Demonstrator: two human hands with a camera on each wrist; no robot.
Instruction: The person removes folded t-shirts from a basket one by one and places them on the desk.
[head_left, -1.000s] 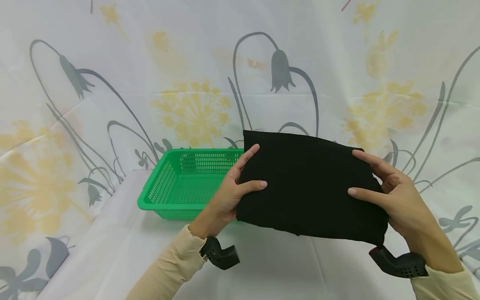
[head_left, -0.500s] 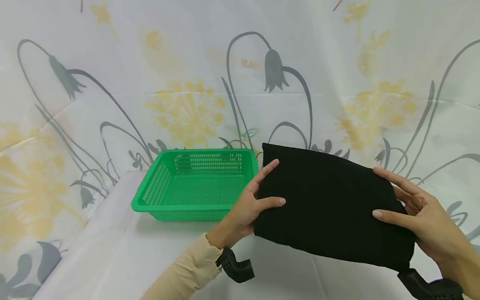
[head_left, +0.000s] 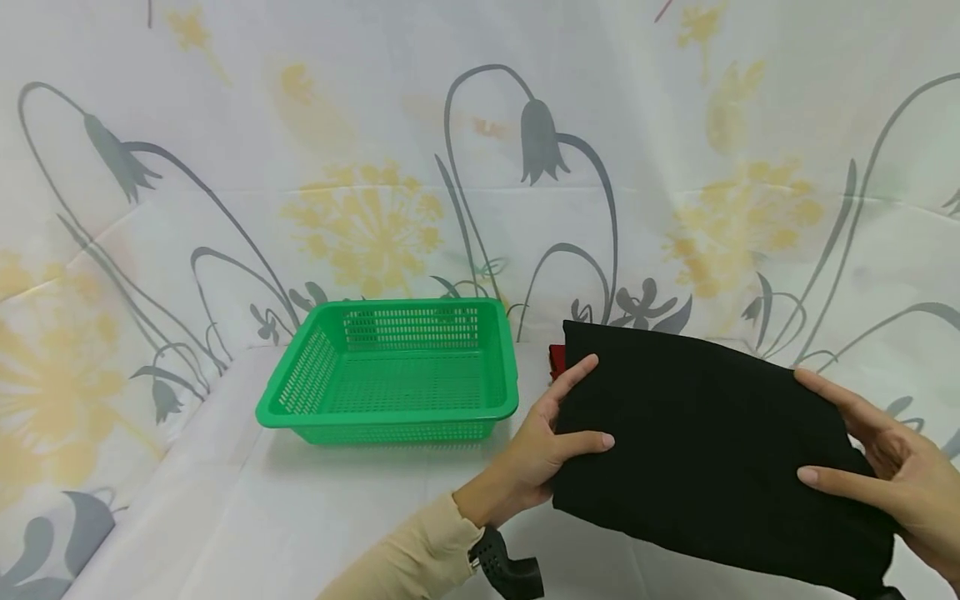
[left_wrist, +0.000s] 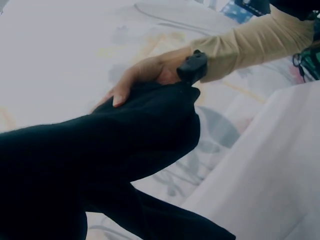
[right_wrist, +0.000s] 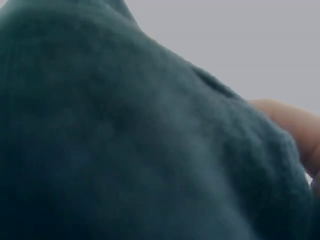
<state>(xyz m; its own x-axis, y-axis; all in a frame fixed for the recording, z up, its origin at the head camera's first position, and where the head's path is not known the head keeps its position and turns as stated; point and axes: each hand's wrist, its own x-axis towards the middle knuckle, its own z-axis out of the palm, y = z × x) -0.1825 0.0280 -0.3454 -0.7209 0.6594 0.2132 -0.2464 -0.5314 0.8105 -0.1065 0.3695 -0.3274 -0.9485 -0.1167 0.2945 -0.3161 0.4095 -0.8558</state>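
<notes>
A folded black cloth [head_left: 697, 450] is stretched between both hands at the right of the head view, its right side lower than its left. My left hand [head_left: 534, 454] grips the left side, thumb on the near face and index finger along the upper part. On the right side my right hand [head_left: 903, 479] holds it the same way, its other fingers hidden behind. In the left wrist view the cloth [left_wrist: 135, 130] hangs in loose layers, with the right hand [left_wrist: 145, 72] at its far end. Dark fabric [right_wrist: 125, 130] fills most of the right wrist view.
A green perforated plastic basket [head_left: 386, 414] with nothing in it stands on the white covered table [head_left: 225, 508], left of the cloth. Something red [head_left: 557, 362] peeks out behind the cloth's left edge. A flower-patterned sheet [head_left: 375, 100] hangs at the back.
Both hands have carried the black cloth rightward and down. The basket's right side, hidden earlier, is now in full view, and a red thing shows behind the cloth.
</notes>
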